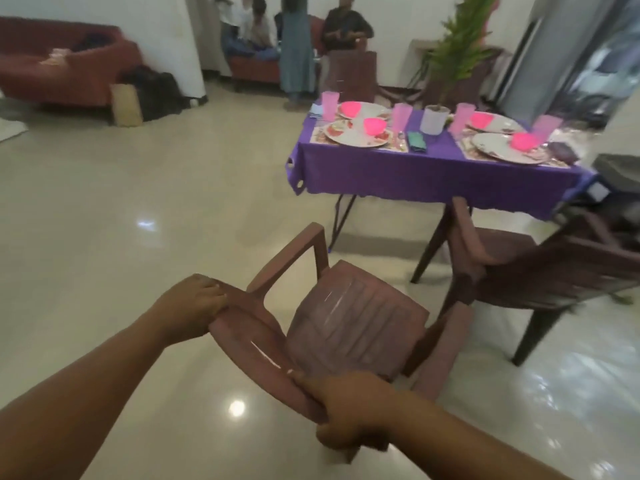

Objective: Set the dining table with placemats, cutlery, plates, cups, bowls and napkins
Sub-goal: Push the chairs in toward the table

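Note:
I hold a brown plastic armchair (pixel 346 323) by the top of its backrest. My left hand (pixel 197 299) grips the left end of the backrest and my right hand (pixel 346 407) grips the right end. Ahead to the right stands the dining table under a purple cloth (pixel 415 174). On it lie floral placemats (pixel 318 135), patterned plates (pixel 349 138), pink bowls (pixel 375 125), pink cups (pixel 329 105), a white cup (pixel 433 119) and a green napkin (pixel 416 140). The picture is blurred.
A second brown chair (pixel 519 268) stands at the table's near right side, a third (pixel 353 74) behind the table. A potted plant (pixel 460 46) sits beyond. Several people are at the back near red sofas (pixel 62 74). Glossy tiled floor (pixel 138 202) stretches to the left.

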